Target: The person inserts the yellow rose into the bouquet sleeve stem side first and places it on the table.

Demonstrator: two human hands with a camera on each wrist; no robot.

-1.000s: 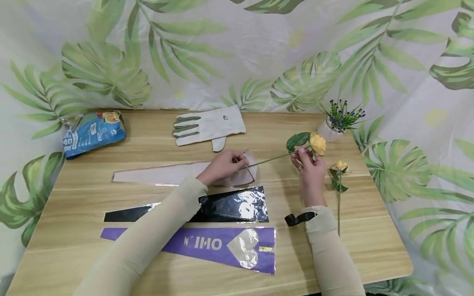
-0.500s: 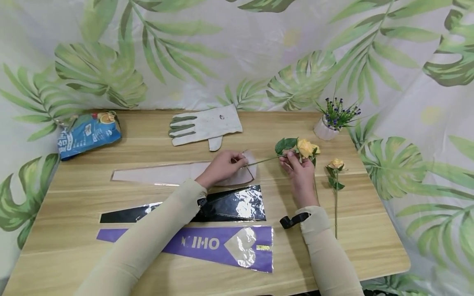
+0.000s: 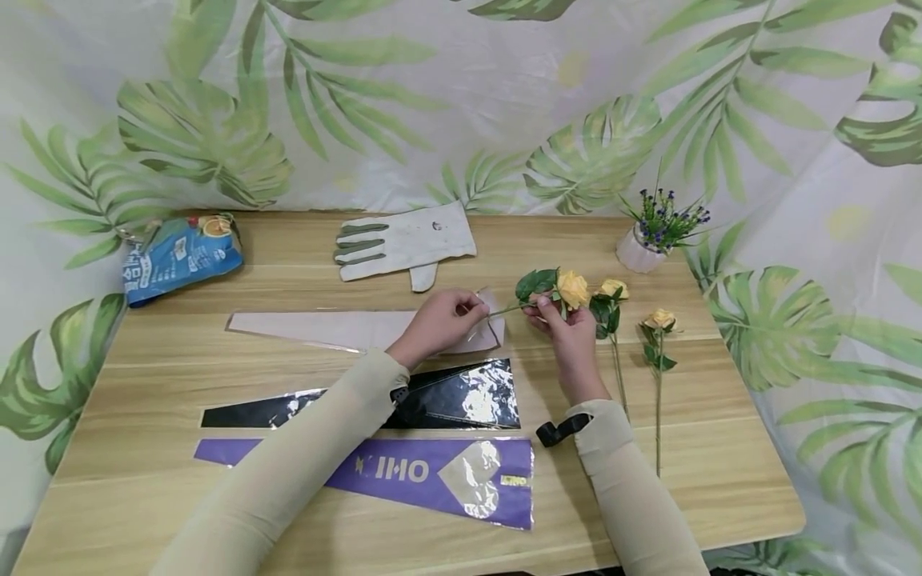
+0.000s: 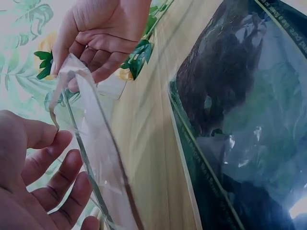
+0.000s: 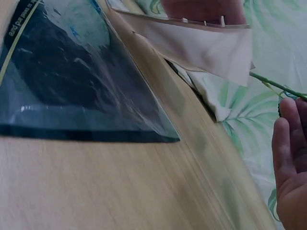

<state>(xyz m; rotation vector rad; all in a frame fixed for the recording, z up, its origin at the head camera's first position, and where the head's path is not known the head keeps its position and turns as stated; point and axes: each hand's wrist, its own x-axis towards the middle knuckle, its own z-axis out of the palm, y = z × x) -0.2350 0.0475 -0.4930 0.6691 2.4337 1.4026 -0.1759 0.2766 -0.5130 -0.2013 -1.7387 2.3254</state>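
My left hand point(image 3: 441, 320) pinches the mouth edge of a pale pink flower sleeve point(image 3: 338, 326), holding it raised off the table at its wide end. My right hand point(image 3: 569, 340) grips a yellow rose point(image 3: 574, 289) just under its bloom and leaves. The rose lies sideways, its stem point(image 5: 276, 85) running left into the sleeve's mouth. In the left wrist view, the green stem point(image 4: 79, 129) shows inside the clear film, and the left thumb and index finger nip the sleeve's rim. Right-hand fingers point(image 4: 98, 60) sit close beside the sleeve's opening there.
Two more yellow roses, one nearer point(image 3: 615, 289) and one farther right point(image 3: 659, 320), lie on the table. Black point(image 3: 461, 396) and purple point(image 3: 403, 472) flower sleeves lie in front. A work glove point(image 3: 410, 240), blue pouch point(image 3: 183, 260) and small potted plant point(image 3: 641, 250) stand along the back.
My right hand has moved left with the rose, and its stem has slid farther into the pale sleeve. The left hand keeps its pinch on the rim. A rose behind the right hand is now uncovered.
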